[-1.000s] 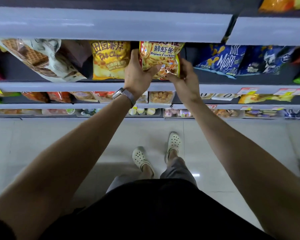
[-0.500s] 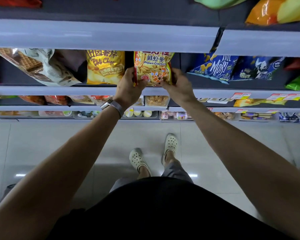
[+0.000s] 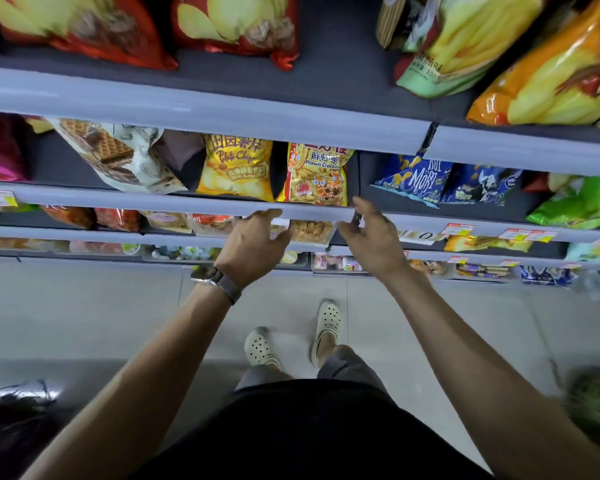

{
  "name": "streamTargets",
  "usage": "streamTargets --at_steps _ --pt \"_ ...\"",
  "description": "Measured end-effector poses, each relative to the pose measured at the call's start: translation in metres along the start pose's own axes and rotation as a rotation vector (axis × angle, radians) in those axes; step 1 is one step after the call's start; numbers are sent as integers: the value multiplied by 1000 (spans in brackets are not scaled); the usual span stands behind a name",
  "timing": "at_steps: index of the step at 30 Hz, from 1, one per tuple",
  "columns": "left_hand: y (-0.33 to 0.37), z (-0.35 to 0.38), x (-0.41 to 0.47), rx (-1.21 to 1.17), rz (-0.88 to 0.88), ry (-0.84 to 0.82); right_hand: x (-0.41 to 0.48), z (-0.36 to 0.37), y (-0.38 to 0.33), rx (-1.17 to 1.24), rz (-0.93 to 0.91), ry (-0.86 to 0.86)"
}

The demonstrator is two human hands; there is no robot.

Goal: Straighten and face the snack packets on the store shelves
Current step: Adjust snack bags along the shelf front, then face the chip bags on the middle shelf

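A yellow and red prawn cracker packet (image 3: 314, 174) stands upright on the middle shelf, facing forward, next to a yellow potato chip packet (image 3: 235, 168). My left hand (image 3: 255, 242) hangs just below the shelf's front rail (image 3: 153, 200), fingers apart and empty. My right hand (image 3: 373, 237) is at the same height to the right, also open and holding nothing. Both hands are apart from the prawn cracker packet. A white waffle snack bag (image 3: 118, 155) leans tilted at the left.
Blue packets (image 3: 416, 178) and a green bag (image 3: 579, 202) lie on the same shelf to the right. Red (image 3: 236, 26) and orange bags (image 3: 551, 74) sit on the shelf above. Lower shelves hold small packets and price tags (image 3: 458, 229). My feet stand on a tiled floor.
Both hands let go of the prawn cracker packet and dropped below the shelf rail. The packet stays standing on the shelf. The camera tilted up, showing the higher shelf.
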State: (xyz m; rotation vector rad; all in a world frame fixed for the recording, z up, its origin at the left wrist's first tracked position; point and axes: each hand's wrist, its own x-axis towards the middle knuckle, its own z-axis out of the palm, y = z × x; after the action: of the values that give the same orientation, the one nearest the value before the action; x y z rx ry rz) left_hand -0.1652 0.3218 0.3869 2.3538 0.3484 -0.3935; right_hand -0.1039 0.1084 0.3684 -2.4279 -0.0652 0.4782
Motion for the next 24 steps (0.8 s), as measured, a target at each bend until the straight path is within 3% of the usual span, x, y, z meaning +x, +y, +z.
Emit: streamTargets --at_steps 9,24 --pt "-14 -14 -70 9 -31 136 -68 -1 -49 -266 -184 -202" --pt "-6 0 -164 -37 -568 413 -84 12 -99 -420 -642 -415"
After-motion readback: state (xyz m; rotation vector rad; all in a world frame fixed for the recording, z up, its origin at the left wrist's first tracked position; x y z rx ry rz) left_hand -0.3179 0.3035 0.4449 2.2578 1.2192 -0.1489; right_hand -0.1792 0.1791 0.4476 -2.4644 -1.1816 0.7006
